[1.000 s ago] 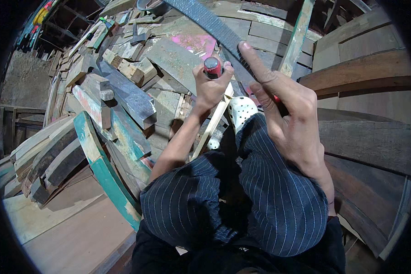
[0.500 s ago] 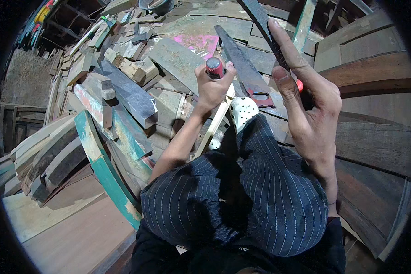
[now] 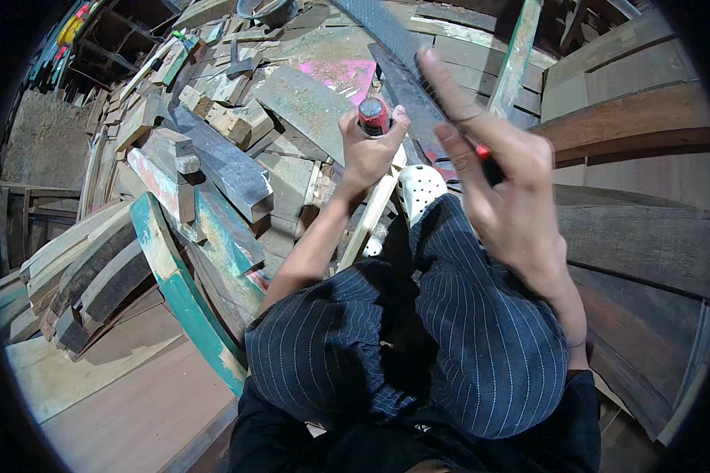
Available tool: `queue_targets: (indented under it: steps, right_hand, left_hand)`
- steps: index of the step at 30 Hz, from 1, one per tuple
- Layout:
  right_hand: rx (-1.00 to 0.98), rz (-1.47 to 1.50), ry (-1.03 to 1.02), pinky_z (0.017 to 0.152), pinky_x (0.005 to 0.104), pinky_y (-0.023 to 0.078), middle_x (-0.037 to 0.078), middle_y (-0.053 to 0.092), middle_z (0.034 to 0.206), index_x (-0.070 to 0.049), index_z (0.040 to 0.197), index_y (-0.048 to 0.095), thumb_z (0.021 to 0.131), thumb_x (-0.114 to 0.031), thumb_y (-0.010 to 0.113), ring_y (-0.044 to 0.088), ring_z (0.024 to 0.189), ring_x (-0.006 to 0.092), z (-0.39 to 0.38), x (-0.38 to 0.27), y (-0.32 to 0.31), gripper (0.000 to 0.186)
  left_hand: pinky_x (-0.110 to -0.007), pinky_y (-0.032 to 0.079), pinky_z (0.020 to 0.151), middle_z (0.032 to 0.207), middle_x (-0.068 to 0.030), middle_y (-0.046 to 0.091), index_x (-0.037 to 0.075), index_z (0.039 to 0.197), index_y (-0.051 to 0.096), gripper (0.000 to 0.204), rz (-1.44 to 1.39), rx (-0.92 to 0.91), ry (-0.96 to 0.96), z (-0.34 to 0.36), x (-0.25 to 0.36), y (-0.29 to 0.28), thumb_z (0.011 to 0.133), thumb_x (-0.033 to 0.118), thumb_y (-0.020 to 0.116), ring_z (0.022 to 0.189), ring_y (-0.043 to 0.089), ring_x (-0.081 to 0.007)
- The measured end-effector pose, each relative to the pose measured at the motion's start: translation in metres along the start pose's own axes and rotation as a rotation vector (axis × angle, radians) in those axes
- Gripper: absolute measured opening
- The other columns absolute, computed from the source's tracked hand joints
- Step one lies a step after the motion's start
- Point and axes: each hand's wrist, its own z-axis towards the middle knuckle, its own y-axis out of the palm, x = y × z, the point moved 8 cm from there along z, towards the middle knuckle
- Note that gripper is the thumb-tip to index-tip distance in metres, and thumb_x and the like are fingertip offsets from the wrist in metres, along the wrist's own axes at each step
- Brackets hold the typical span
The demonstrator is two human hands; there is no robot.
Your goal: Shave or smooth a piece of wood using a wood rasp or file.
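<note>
My left hand is closed round an upright red handle with a grey metal cap, above a pale narrow wood strip. My right hand is closed on the red-and-black grip of a long grey, textured metal tool, raised with the index finger along it and partly blurred. Under that tool lies a hand saw, its red handle half hidden. My knees in striped dark trousers are bent below, and a white perforated clog shows between my hands.
Many offcuts and boards are heaped on the left, with a curved teal-painted piece nearer me. A pink board and a bucket lie farther off. Large wooden planks and curved beams line the right side.
My right hand swung the long tool rightward, then back to the left, where it now overlaps the saw. My left hand has shifted very slightly, keeping its grip on the red handle.
</note>
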Motion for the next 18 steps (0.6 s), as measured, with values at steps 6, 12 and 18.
queue_targets:
  steps: [6,12,18]
  right_hand:
    - [-0.307,-0.218,0.331,0.075,0.0392,0.053,0.024,0.068,0.095,-0.017,0.133,0.054,0.091,-0.005,0.057,0.069,0.081,0.02,-0.017,0.055,0.024,0.044]
    - [0.119,0.133,-0.15,0.073,0.0365,0.054,0.02,0.069,0.099,-0.018,0.133,0.055,0.089,-0.007,0.059,0.07,0.081,0.0186,0.0,0.013,-0.01,0.046]
    - [-0.449,-0.372,0.021,0.044,0.0363,0.046,0.012,0.057,0.057,-0.015,0.132,0.056,0.077,0.007,0.051,0.057,0.047,0.0212,-0.021,0.04,0.034,0.059]
  left_hand:
    - [-0.031,0.039,0.049,0.052,-0.0056,0.052,0.001,0.066,0.054,0.021,-0.155,-0.004,-0.051,-0.002,-0.011,0.006,0.079,0.006,0.069,0.049,0.046,-0.0119]
    - [-0.027,0.037,0.049,0.056,0.0015,0.05,0.002,0.066,0.05,0.024,-0.154,0.0,0.027,-0.001,0.01,0.007,0.082,0.005,0.068,0.053,0.045,-0.005]
    - [-0.032,0.034,0.05,0.057,0.0032,0.042,0.006,0.066,0.046,0.029,-0.027,-0.028,-0.203,-0.002,-0.015,0.015,0.085,0.014,0.067,0.055,0.037,-0.0083]
